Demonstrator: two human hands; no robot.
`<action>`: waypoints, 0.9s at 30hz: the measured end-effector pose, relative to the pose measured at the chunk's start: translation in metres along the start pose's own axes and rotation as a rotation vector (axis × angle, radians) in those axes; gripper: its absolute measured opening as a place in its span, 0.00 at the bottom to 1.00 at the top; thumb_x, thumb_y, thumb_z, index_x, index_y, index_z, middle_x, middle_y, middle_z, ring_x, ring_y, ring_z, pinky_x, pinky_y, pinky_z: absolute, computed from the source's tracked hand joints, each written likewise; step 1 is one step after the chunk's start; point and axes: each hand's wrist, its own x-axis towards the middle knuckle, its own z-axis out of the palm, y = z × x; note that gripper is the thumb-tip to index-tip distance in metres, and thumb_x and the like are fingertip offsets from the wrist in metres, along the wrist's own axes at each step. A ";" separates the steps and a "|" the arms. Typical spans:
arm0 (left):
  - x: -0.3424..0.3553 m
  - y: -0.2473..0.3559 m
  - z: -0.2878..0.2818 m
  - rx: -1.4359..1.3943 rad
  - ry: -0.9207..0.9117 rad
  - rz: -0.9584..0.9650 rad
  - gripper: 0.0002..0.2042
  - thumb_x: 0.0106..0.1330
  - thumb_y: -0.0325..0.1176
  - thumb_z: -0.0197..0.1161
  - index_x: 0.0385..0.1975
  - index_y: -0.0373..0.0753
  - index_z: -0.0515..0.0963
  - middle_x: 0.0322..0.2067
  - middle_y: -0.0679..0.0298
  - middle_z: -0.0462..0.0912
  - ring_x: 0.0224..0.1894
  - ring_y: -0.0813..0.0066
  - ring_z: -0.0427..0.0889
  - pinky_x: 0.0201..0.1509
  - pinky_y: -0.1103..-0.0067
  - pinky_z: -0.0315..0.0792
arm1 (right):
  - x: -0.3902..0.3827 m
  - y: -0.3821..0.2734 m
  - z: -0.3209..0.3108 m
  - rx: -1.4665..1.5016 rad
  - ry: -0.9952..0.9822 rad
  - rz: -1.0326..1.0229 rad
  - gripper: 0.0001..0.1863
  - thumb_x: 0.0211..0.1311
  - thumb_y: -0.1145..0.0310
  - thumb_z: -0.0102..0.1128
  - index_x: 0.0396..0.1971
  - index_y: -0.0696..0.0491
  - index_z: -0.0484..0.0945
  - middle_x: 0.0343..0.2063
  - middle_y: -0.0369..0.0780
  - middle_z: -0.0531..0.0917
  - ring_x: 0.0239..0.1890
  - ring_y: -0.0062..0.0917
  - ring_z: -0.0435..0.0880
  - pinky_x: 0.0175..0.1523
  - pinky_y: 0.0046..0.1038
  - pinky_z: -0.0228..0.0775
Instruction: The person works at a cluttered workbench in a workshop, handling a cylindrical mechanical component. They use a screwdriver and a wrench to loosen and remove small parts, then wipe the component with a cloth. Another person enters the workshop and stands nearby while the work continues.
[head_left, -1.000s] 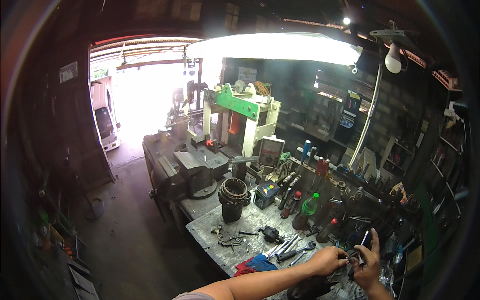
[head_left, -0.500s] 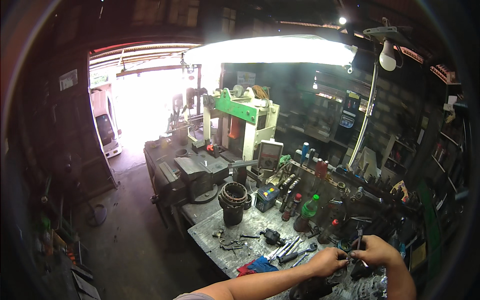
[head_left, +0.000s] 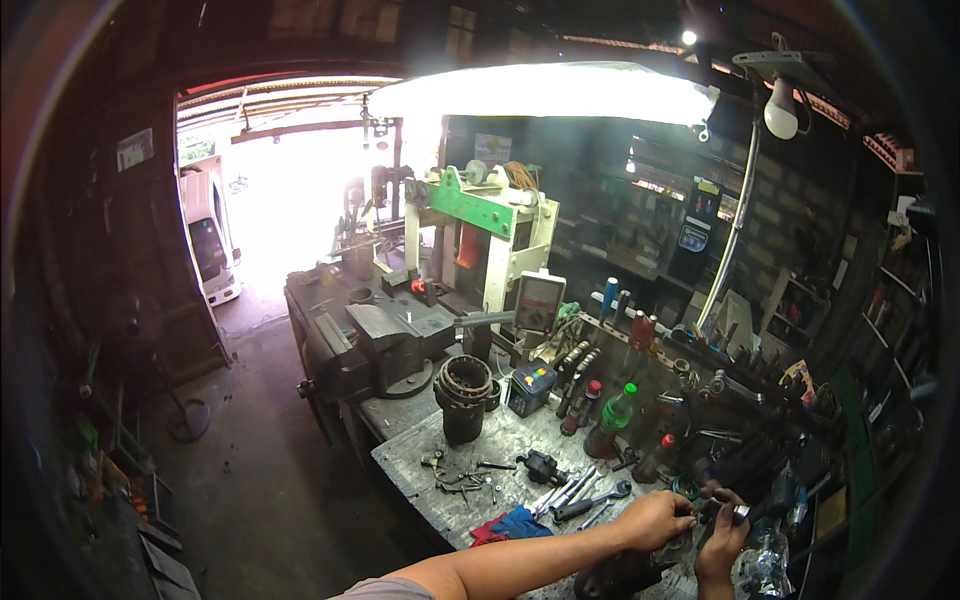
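Note:
My left hand [head_left: 655, 520] reaches over the bench with fingertips pinched at something small I cannot make out. Close beside it, my right hand [head_left: 720, 545] grips a metal tool [head_left: 740, 514], its shiny end showing above the fingers. A dark bulky part [head_left: 610, 578] lies under my left forearm, and a silver metal housing [head_left: 768, 565] sits right of my right hand. Wrenches [head_left: 572, 490], a ratchet [head_left: 580, 507], small loose fittings [head_left: 450, 485], a black component [head_left: 540, 466] and a red and blue cloth [head_left: 515, 525] lie on the metal bench top [head_left: 415, 455].
A bench vise [head_left: 385, 345], an upright ringed housing [head_left: 462, 400], bottles [head_left: 610, 430] and racked hand tools [head_left: 640, 330] line the bench. A green-and-white press [head_left: 470, 210] stands behind. Concrete floor [head_left: 250, 460] runs left toward an open doorway with a white vehicle [head_left: 210, 240] outside.
My right hand and the tool have turned, the tool tipping over from upright and the wrist drawing in from the right. My left hand stays nearly where it was.

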 end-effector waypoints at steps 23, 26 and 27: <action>-0.001 -0.001 0.001 0.075 0.006 -0.002 0.21 0.76 0.49 0.68 0.53 0.36 0.88 0.42 0.43 0.91 0.46 0.42 0.91 0.52 0.59 0.81 | 0.016 0.027 0.008 0.128 0.072 0.342 0.24 0.85 0.48 0.58 0.38 0.56 0.81 0.22 0.36 0.81 0.29 0.23 0.82 0.47 0.27 0.75; 0.000 -0.006 0.002 0.056 0.024 0.054 0.21 0.76 0.48 0.68 0.56 0.37 0.88 0.45 0.45 0.92 0.50 0.44 0.91 0.56 0.60 0.82 | -0.008 0.024 0.020 -0.041 0.236 -0.023 0.19 0.86 0.58 0.57 0.54 0.62 0.81 0.36 0.42 0.88 0.41 0.22 0.85 0.50 0.26 0.75; 0.001 -0.008 0.003 0.056 0.034 0.070 0.21 0.76 0.48 0.68 0.56 0.37 0.88 0.46 0.46 0.92 0.51 0.44 0.91 0.56 0.60 0.82 | -0.011 0.023 0.019 -0.025 0.189 -0.072 0.22 0.87 0.56 0.55 0.54 0.63 0.81 0.40 0.43 0.88 0.46 0.22 0.85 0.52 0.26 0.75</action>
